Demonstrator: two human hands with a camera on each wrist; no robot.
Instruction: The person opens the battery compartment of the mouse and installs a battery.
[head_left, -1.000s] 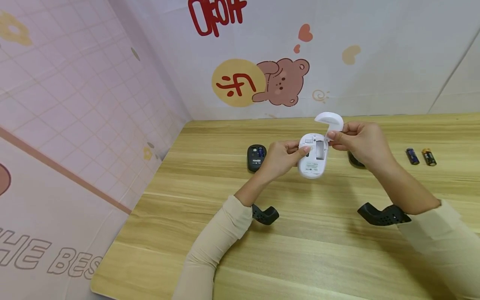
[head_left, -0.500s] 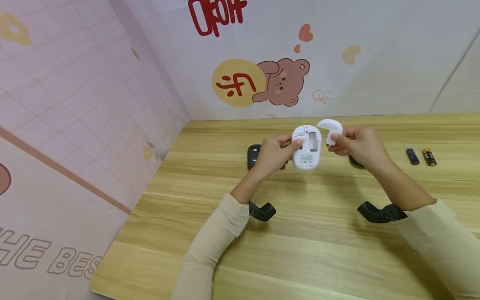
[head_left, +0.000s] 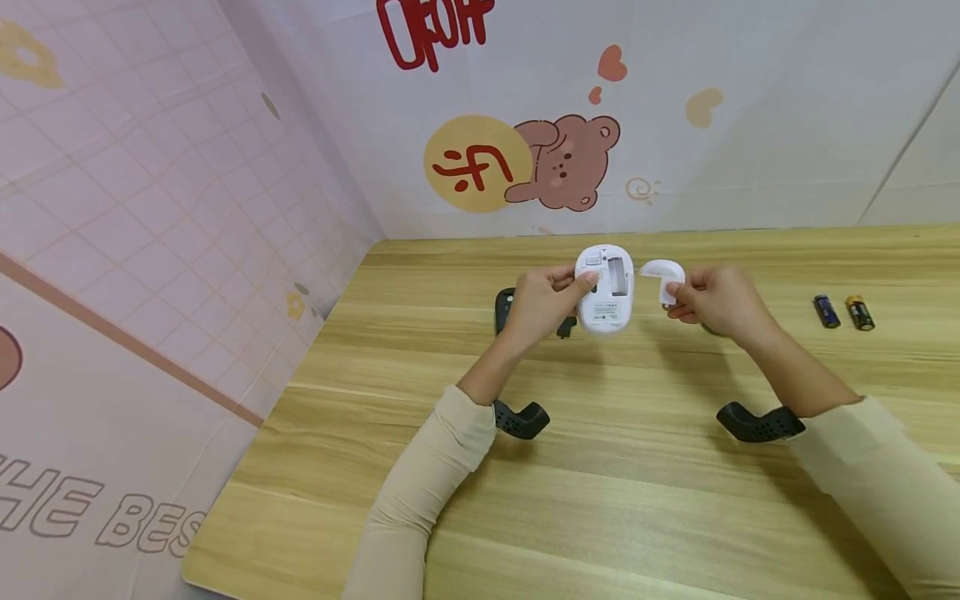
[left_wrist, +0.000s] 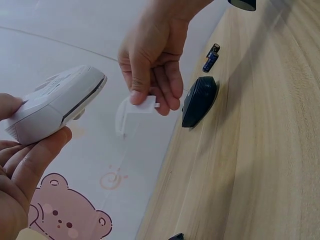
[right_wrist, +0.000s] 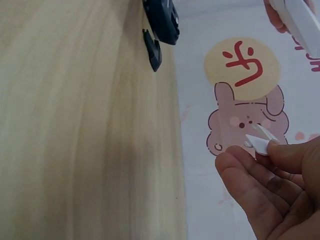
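My left hand grips a white computer mouse by its left side, thumb on the underside, which faces the head camera. The mouse's battery slot lies uncovered, and I see no battery in it. To the right, apart from the mouse, my right hand pinches the white battery cover between thumb and fingers. The left wrist view shows this cover as an L-like piece with a small tab. Both mouse and cover are held above the table.
Behind the left hand lies a black mouse, partly hidden, with a small black cover beside it. A dark mouse sits near the right hand. Further right lie a blue battery and a black-and-gold battery on the wooden table.
The cover has come away from the white mouse. My left hand has carried the mouse left and slightly up; my right hand with the cover has moved lower, widening the gap.
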